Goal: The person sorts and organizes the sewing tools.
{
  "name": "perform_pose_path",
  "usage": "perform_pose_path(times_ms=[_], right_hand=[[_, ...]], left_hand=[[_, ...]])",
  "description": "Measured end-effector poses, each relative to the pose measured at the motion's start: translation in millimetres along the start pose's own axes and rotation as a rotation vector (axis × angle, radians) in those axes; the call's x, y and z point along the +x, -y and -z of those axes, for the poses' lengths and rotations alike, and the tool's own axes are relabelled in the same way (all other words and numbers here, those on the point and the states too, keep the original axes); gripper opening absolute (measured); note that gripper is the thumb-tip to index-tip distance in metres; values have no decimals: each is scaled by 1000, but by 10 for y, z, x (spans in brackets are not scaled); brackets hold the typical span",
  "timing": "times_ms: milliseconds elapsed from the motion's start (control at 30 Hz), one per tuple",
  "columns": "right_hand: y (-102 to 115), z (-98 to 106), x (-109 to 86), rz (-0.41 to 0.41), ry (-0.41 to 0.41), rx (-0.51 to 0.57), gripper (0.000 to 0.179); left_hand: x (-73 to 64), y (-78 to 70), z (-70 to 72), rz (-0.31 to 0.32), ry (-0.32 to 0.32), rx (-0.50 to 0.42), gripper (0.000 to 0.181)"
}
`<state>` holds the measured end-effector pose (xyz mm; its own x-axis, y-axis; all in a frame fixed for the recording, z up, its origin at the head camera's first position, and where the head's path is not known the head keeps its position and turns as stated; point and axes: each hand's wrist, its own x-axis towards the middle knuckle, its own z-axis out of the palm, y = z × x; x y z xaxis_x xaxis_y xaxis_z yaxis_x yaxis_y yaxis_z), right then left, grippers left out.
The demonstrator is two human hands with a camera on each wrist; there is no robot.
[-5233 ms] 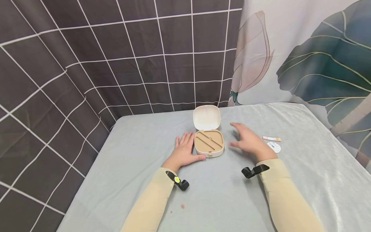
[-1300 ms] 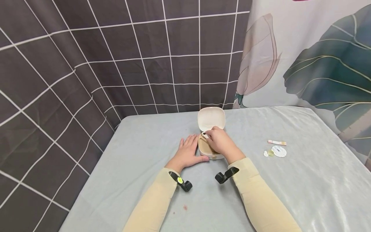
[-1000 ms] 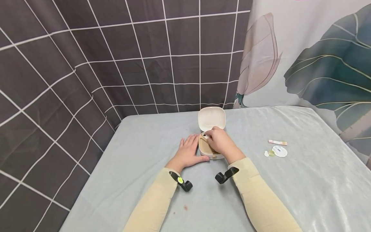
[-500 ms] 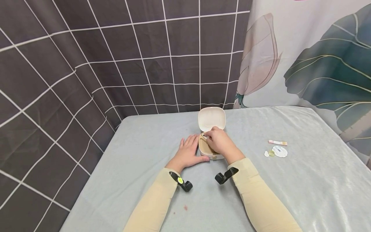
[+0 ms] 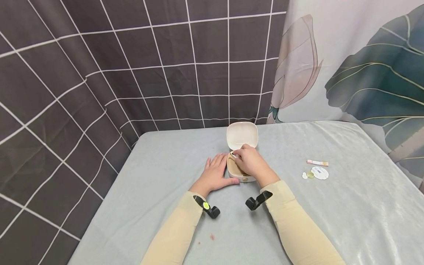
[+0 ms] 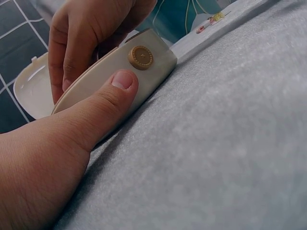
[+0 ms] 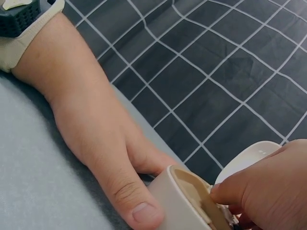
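Note:
A small cream case [image 5: 242, 179] stands with its white lid [image 5: 242, 136] raised at the back; its inside is tan. My left hand [image 5: 213, 175] rests against the case's left side, fingers straight, thumb on the front near a round tan button [image 6: 141, 58]. My right hand [image 5: 253, 162] reaches into the case. Its thumb and fingers pinch a small white piece [image 5: 234, 155] with a dark spot, at the case's back left corner. Most of that piece is hidden by the fingers, so its kind cannot be told. In the right wrist view, the right hand's fingertips point down inside the rim.
On the grey cloth to the right lie a slim pink-and-white packet [image 5: 317, 163], a round white label-like disc [image 5: 320, 173], a small yellow-green disc [image 5: 310, 175] and a small white piece [image 5: 304, 176]. Dark checked fabric [image 5: 165, 73] hangs behind the table.
Several seconds ago my right hand was beside the case, holding nothing. It has moved left into the case with the small white piece, which now sits slightly lower. My left hand stays put.

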<state>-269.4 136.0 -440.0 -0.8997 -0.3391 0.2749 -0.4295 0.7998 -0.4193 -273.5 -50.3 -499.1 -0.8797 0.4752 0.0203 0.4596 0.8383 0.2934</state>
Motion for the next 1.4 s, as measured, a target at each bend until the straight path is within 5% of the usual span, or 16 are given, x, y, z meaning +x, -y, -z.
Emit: perform_pose_path(times_ms=[400, 867, 1400], right_hand=[[-194, 366, -87, 17, -96, 105, 34], [-1002, 752, -518, -10, -270, 49, 24], [-1551, 992, -887, -197, -230, 96, 28]], left_hand=[[22, 18, -20, -11, -3, 1, 114], [-5, -18, 32, -12, 5, 0, 113], [-25, -15, 37, -19, -2, 5, 114]])
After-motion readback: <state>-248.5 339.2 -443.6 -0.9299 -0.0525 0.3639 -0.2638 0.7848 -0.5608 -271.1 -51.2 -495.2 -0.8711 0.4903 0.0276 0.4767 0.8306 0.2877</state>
